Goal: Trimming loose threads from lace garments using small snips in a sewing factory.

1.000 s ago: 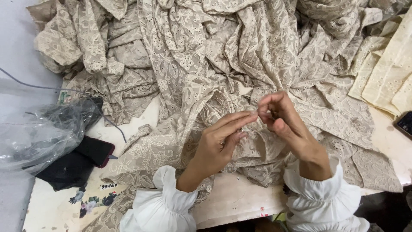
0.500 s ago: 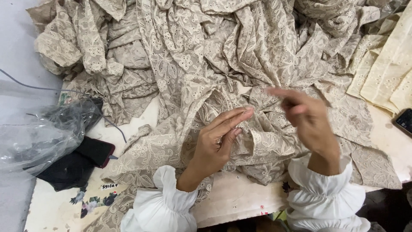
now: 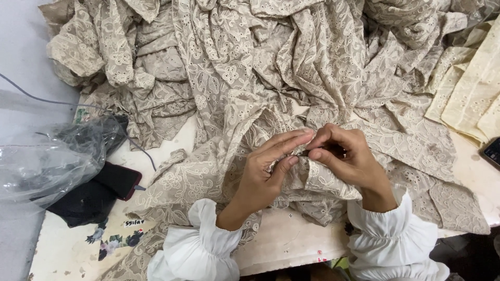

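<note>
A large heap of beige embroidered eyelet fabric (image 3: 271,67) covers most of the table. My left hand (image 3: 265,174) pinches a fold of this fabric between thumb and fingers near the front edge. My right hand (image 3: 349,158) meets it fingertip to fingertip and pinches something small and dark at the same fold; what it is cannot be told. Both wrists wear white gathered sleeves (image 3: 200,250).
A crumpled clear plastic bag (image 3: 44,164) lies at the left over a black cloth (image 3: 86,200). A thin grey cable (image 3: 62,104) crosses toward it. Pale yellow eyelet pieces (image 3: 471,96) sit at the right, with a dark phone corner (image 3: 492,152) at the edge. The white worktable (image 3: 291,242) shows near me.
My right hand had swung away to the right half a second ago and has come back to meet the left hand at the fold. The left hand has stayed on the fabric.
</note>
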